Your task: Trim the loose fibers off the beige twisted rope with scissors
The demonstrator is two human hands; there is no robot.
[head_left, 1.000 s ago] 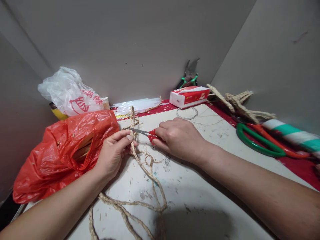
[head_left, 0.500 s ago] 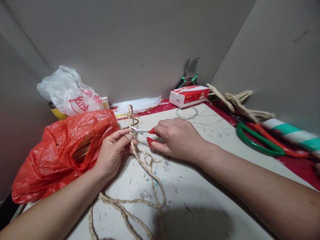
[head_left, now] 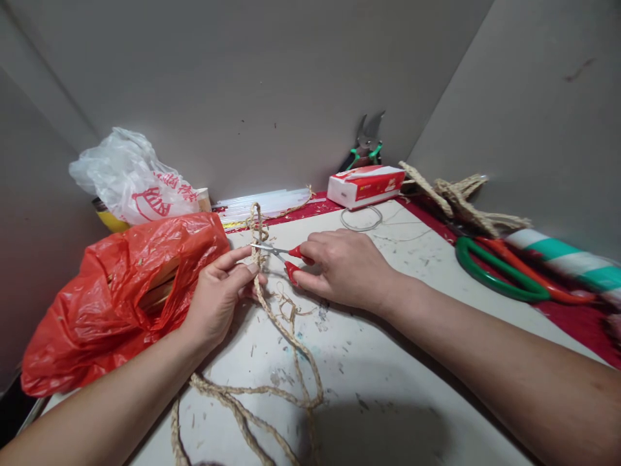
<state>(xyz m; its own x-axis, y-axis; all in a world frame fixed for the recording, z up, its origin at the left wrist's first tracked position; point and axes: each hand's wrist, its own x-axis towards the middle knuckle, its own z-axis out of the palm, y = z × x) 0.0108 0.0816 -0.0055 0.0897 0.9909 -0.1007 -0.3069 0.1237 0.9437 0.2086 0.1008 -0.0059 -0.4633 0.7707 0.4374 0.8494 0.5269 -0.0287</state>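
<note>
My left hand (head_left: 224,285) pinches a braided straw cord (head_left: 261,292) between thumb and fingers, just below its looped upper end. From there the cord trails down over the white tabletop in loose loops towards my body. My right hand (head_left: 337,268) is closed around the red handles of small scissors (head_left: 272,250). The scissor blades are parted and lie across the cord, right above my left fingertips. Loose fibres (head_left: 290,304) stick out near the cord, and small scraps are scattered on the table.
Left stand a red plastic bag (head_left: 111,278) and a white plastic bag (head_left: 140,184). Behind lie clear sticks (head_left: 264,204), a wire coil (head_left: 361,219), a tissue pack (head_left: 366,186) and pruning shears (head_left: 367,141). Large green-and-orange-handled scissors (head_left: 499,275) and straw braids (head_left: 460,194) are right.
The scissor blades have spread apart at the cord, while both hands stay in nearly the same place. The left hand still holds the cord.
</note>
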